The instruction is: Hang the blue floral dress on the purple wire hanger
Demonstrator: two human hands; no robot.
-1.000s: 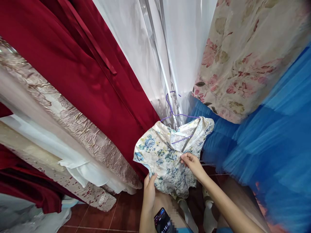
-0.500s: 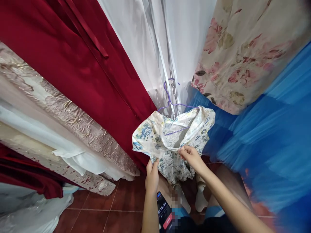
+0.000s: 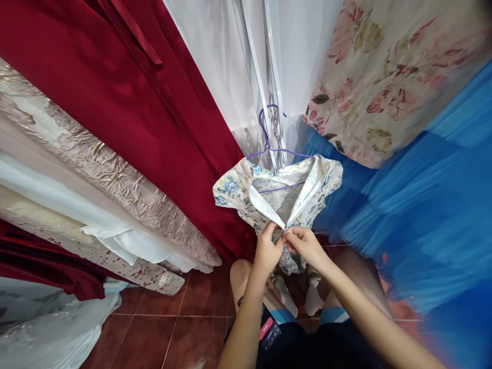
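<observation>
A short-sleeved floral blouse [image 3: 230, 189], cream with blue and yellow flowers, hangs on a purple hanger [image 3: 266, 146] in front of me. The hanger's hook sits among pale hanging straps [image 3: 255, 77]. At the bottom of the V-shaped neckline, my left hand [image 3: 269, 248] pinches the blouse's front edge. Right beside it, my right hand [image 3: 303, 243] pinches the other front edge, and the fingertips of both hands meet there. Any fastener between them is too small to make out. The lower part of the blouse is partly hidden behind my hands.
Long red cloth [image 3: 126, 102], embossed pink fabric [image 3: 126, 189] and white fabric [image 3: 209, 61] hang at left and behind. To the right are a floral cloth [image 3: 376, 77] and blue tulle [image 3: 415, 215]. A phone [image 3: 269, 330] lies on my lap above the tiled floor [image 3: 154, 328].
My left hand has moved from the blouse's side up to the neckline, meeting my right hand. The neckline edges are drawn together into a V, and the blouse appears slightly higher.
</observation>
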